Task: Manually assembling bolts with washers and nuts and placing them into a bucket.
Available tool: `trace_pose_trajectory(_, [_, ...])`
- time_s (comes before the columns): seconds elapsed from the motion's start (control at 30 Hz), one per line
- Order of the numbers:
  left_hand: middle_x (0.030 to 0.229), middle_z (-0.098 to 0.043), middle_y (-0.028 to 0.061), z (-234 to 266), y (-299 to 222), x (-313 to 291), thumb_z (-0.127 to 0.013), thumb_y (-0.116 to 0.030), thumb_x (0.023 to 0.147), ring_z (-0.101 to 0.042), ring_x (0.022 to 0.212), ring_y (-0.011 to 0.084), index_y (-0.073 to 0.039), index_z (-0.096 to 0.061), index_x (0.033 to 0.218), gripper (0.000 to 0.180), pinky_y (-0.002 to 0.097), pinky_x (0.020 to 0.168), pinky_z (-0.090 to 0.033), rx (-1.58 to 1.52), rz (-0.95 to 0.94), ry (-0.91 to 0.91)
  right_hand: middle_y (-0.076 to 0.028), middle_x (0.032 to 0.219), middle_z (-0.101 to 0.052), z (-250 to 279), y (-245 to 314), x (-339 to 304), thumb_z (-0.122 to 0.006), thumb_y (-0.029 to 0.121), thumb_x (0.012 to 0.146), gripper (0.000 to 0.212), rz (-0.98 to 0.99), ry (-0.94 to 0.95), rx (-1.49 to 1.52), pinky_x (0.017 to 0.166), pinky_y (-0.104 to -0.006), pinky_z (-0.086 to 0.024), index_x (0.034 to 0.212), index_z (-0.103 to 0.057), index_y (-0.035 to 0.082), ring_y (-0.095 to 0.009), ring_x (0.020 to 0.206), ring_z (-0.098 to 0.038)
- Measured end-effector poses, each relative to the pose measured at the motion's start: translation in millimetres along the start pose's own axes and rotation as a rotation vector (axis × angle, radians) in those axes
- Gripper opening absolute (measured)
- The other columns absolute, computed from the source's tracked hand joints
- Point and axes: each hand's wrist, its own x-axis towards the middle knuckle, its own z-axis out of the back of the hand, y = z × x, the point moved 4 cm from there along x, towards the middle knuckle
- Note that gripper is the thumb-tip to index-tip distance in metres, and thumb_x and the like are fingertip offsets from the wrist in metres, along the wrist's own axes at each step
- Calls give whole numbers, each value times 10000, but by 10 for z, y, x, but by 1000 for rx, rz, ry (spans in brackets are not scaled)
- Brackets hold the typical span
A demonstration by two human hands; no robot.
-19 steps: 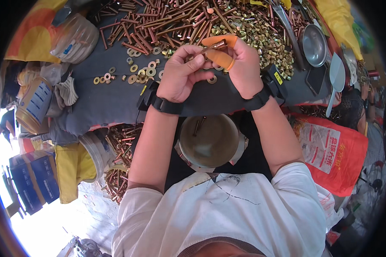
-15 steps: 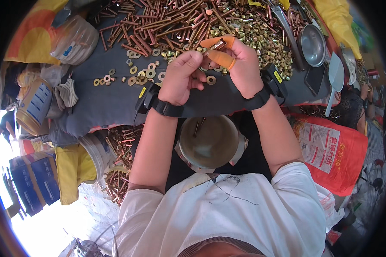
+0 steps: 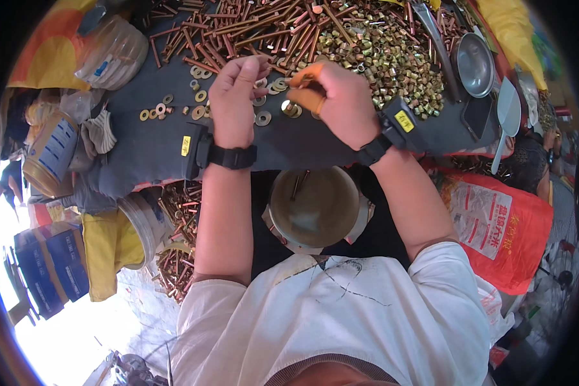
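My left hand (image 3: pixel 235 103) is over the dark cloth with its fingers curled and the thumb close to them. Its fingertips are near the pile of copper-coloured bolts (image 3: pixel 257 26), and what they hold, if anything, I cannot make out. Orange finger covers sit on the thumb and index finger of my right hand (image 3: pixel 341 96). Those two fingers are apart, with a gap between their tips. Just below the thumb tip is a shiny metal piece (image 3: pixel 288 108). Flat washers (image 3: pixel 262 118) lie between the hands, and a heap of brassy nuts or sleeves (image 3: pixel 392 64) spreads beyond the right hand.
A round bucket (image 3: pixel 315 215) with a few bolts inside stands between my legs. To the right are a metal bowl (image 3: pixel 475 64), a pale scoop (image 3: pixel 507 112), a phone (image 3: pixel 476 119) and a red sack (image 3: pixel 527 225). A plastic jar (image 3: pixel 51 154) is at the left.
My hands have moved apart: the left went left and up, the right somewhat left and down. The bolt seen in my right fingers earlier no longer shows there; the orange-covered fingers are spread.
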Motion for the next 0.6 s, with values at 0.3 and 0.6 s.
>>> trace_pose_trajectory(0.3, [943, -650, 67, 102, 6, -17, -556, -252, 907, -626, 877, 155, -15, -617, 1011, 266, 253, 676, -495, -152, 108, -5, -110, 790, -625, -329, -26, -112, -687, 155, 755, 155, 60, 79, -275, 600, -342, -474, 858, -626, 57, -280, 699, -613])
trace_pose_trajectory(0.6, [965, -651, 73, 70, -59, -32, -561, -215, 902, -624, 891, 156, -12, -600, 1086, 277, 263, 701, -497, -92, 51, 80, -96, 806, -646, -346, -102, -109, -651, 156, 792, 174, -86, 73, -102, 560, -308, -473, 932, -624, 55, -211, 661, -623])
